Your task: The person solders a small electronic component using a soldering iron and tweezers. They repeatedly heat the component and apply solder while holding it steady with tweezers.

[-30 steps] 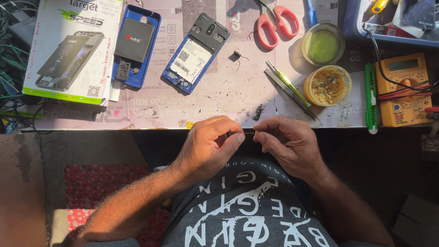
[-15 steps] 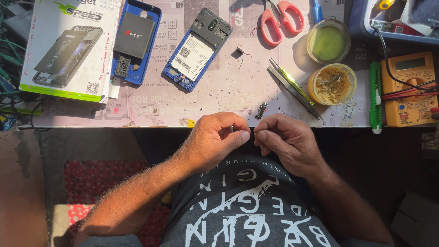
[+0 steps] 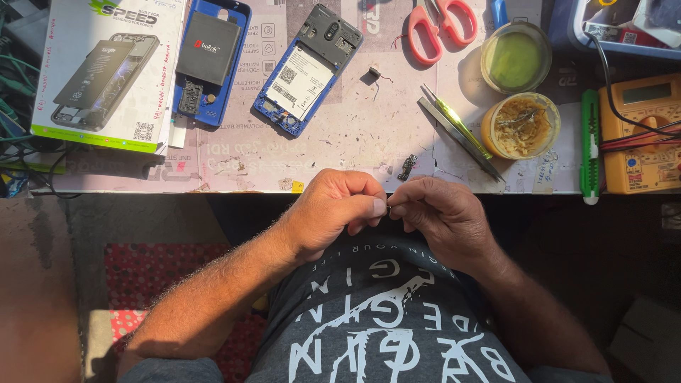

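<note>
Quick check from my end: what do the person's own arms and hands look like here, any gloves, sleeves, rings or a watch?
Both the left hand and the right hand are bare: no gloves, and no rings or watch show from this angle. The forearms are uncovered and hairy, with no sleeve reaching the wrists. The person wears a dark grey T-shirt with large white printed lettering and a white graphic across the chest.

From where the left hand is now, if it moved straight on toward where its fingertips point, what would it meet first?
The left hand points sideways at the right hand. Their fingertips already almost touch at the table edge, so it would meet the right hand's fingers first. Whatever tiny part they pinch is too small to identify.
</note>
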